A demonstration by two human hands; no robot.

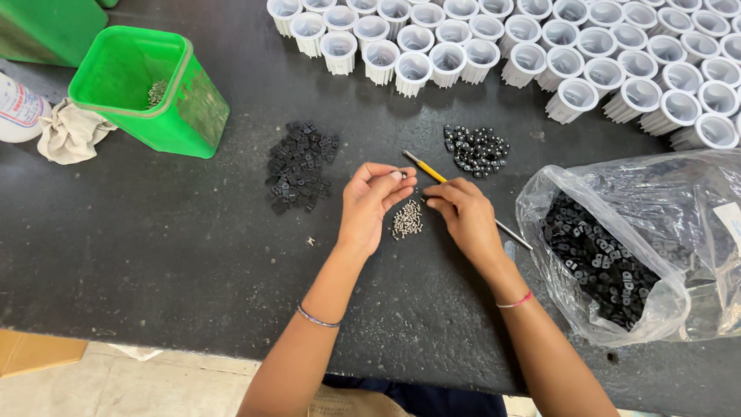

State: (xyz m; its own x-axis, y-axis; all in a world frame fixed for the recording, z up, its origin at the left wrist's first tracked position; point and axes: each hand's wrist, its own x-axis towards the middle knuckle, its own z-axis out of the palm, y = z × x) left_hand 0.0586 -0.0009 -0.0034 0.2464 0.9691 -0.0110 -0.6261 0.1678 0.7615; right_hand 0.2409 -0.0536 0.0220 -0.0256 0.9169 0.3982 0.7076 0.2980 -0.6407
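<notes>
My left hand [372,202] pinches a tiny dark part between thumb and fingertips, just above a small heap of silver screws [407,219] on the black table. My right hand [465,215] rests beside that heap with fingers curled over a yellow-handled screwdriver [423,167], whose metal shaft sticks out to the right past the wrist. A pile of flat black plastic pieces [300,165] lies left of my left hand. A smaller pile of shiny black assembled parts [476,150] lies beyond my right hand.
A clear plastic bag [695,232] holding several black pieces sits at the right. Rows of white ribbed cups [540,46] fill the far side. A green bin [131,85] with a few screws stands far left, next to a crumpled cloth [71,133].
</notes>
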